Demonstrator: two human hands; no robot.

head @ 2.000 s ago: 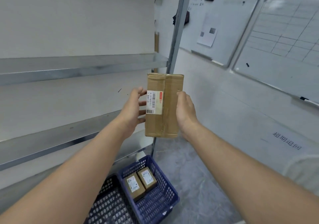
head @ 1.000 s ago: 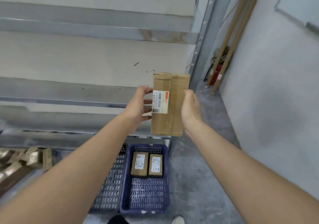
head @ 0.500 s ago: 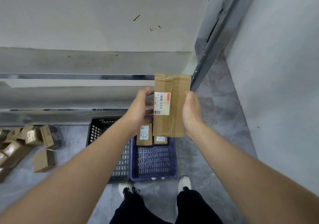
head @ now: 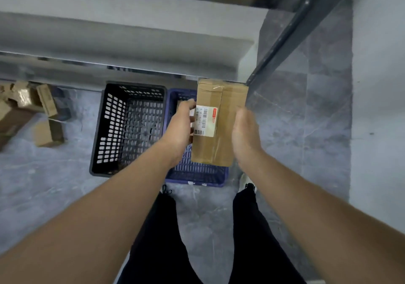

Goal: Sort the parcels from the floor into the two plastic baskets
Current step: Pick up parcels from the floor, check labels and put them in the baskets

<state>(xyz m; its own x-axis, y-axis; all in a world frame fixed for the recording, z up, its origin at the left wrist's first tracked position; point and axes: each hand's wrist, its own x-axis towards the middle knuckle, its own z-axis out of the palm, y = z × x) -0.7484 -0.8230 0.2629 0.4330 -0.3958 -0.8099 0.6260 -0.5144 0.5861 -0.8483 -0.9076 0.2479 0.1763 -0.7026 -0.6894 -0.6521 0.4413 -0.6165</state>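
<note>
Placement step: parcel [head: 225, 119] above blue basket [head: 197, 178].
My left hand [head: 179, 128] grasps it, right hand [head: 244, 134] presses flat-fingered; next I lower at 12 o'clock.

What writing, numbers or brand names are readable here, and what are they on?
No text here can be read.
White label on the cardboard parcel: barcodes and small print, too blurred to read.
Red strip along that label's right edge: lettering too small to read.

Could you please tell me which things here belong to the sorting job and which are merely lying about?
Job: labelled parcel, left hand, right hand, black basket, blue basket, floor parcels.
Lying about: metal shelving, shelf upright.
</note>
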